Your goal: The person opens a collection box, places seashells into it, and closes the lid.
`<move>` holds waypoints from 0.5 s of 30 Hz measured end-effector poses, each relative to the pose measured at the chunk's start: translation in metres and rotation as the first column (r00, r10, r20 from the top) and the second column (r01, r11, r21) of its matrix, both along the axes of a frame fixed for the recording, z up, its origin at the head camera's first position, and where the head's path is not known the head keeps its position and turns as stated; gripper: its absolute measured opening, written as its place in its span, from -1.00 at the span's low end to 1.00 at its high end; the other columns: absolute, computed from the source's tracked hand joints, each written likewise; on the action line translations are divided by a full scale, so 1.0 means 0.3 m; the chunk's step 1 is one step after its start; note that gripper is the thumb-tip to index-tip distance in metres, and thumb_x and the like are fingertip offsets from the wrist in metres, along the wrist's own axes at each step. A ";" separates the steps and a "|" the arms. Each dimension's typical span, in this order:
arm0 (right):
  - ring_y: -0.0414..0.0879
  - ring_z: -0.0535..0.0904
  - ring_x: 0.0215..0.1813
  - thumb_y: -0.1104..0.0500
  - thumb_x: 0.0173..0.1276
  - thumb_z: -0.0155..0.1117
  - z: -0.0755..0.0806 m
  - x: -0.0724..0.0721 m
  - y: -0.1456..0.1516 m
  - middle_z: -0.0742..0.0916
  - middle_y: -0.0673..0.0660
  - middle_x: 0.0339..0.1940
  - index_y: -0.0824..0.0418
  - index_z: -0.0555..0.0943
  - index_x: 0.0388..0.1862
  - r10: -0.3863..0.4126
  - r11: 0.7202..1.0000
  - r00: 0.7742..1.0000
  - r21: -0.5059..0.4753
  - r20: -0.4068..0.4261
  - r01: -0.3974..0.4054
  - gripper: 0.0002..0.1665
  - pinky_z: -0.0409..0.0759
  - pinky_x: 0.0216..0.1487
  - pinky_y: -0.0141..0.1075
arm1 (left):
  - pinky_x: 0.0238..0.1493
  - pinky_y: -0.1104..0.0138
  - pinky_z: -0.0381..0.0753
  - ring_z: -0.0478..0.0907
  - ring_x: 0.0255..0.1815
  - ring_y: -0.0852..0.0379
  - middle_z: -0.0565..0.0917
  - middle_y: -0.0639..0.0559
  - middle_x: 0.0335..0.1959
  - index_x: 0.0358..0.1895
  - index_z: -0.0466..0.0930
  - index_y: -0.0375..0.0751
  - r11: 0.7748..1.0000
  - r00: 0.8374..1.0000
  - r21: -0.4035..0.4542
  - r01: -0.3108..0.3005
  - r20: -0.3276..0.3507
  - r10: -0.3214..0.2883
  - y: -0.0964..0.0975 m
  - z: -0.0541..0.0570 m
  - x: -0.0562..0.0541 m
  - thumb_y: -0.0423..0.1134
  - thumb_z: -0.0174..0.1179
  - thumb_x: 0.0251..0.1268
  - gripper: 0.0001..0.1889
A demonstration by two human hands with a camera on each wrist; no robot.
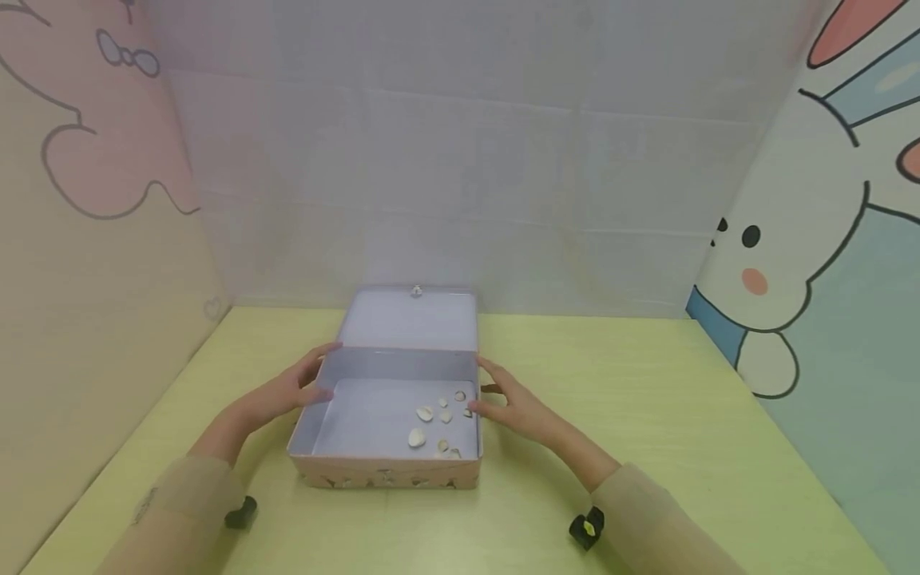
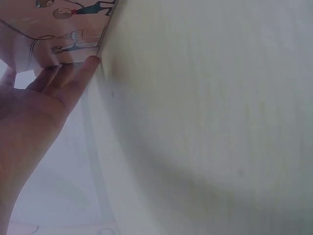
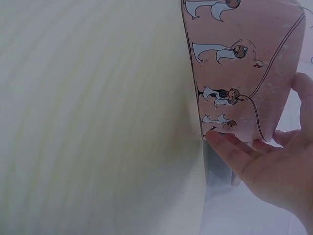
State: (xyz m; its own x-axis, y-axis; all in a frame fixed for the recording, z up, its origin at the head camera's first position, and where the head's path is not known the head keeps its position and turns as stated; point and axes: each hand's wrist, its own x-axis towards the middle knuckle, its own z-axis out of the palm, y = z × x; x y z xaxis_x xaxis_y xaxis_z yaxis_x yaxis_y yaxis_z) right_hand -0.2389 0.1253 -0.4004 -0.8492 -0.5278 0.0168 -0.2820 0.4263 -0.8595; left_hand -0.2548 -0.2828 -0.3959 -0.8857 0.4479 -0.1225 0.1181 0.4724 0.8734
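A pink metal box (image 1: pixel 388 473) stands on the table with its hinged lid (image 1: pixel 411 321) tipped back, showing a pale lilac inside. Several small seashells (image 1: pixel 417 438) lie on its floor, mostly toward the right. My left hand (image 1: pixel 287 389) holds the left wall, thumb over the rim and fingers outside near the back corner. On the opposite side my right hand (image 1: pixel 519 409) grips the right wall the same way. Both wrist views show fingers against the printed box sides (image 2: pixel 54 24), (image 3: pixel 230 68); the fingertips behind the box are partly hidden.
The box rests on a yellow-green table (image 1: pixel 611 415). A pale sheet (image 1: pixel 467 160) hangs behind it, with printed panels left and right, one bearing a rabbit (image 1: pixel 762 263). Black wrist devices (image 1: pixel 588 527) hang below both sleeves.
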 end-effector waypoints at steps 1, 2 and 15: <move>0.24 0.34 0.33 -0.08 0.33 0.20 0.003 0.001 -0.001 0.09 0.17 0.54 0.04 -0.08 0.54 -0.002 1.000 1.000 0.002 -0.007 0.002 -0.04 0.43 0.17 0.13 | 0.29 -0.24 0.10 -0.08 0.47 -0.32 -0.02 -0.26 0.49 0.49 -0.12 0.23 1.000 1.000 -0.018 0.000 0.000 0.000 0.000 0.004 -0.003 -0.19 0.16 0.30 -0.20; 0.25 0.35 0.33 -0.08 0.33 0.21 0.005 0.001 -0.001 0.09 0.18 0.53 0.04 -0.07 0.54 -0.003 1.000 1.000 0.004 -0.012 0.003 -0.04 0.42 0.17 0.14 | 0.29 -0.25 0.11 -0.07 0.47 -0.32 -0.01 -0.26 0.49 0.48 -0.12 0.24 0.999 1.000 -0.036 0.003 0.000 -0.003 0.000 0.008 -0.007 -0.17 0.17 0.30 -0.20; 0.22 0.39 0.30 -0.03 0.33 0.22 -0.008 -0.008 -0.006 0.11 0.19 0.53 0.03 -0.06 0.54 -0.012 0.999 0.999 0.033 -0.042 0.013 -0.05 0.44 0.19 0.08 | 0.26 -0.11 0.31 0.01 0.46 -0.28 0.03 -0.26 0.48 0.51 -0.15 0.04 0.999 0.999 -0.030 -0.034 0.035 0.035 0.005 0.044 -0.111 -0.04 0.10 0.36 -0.23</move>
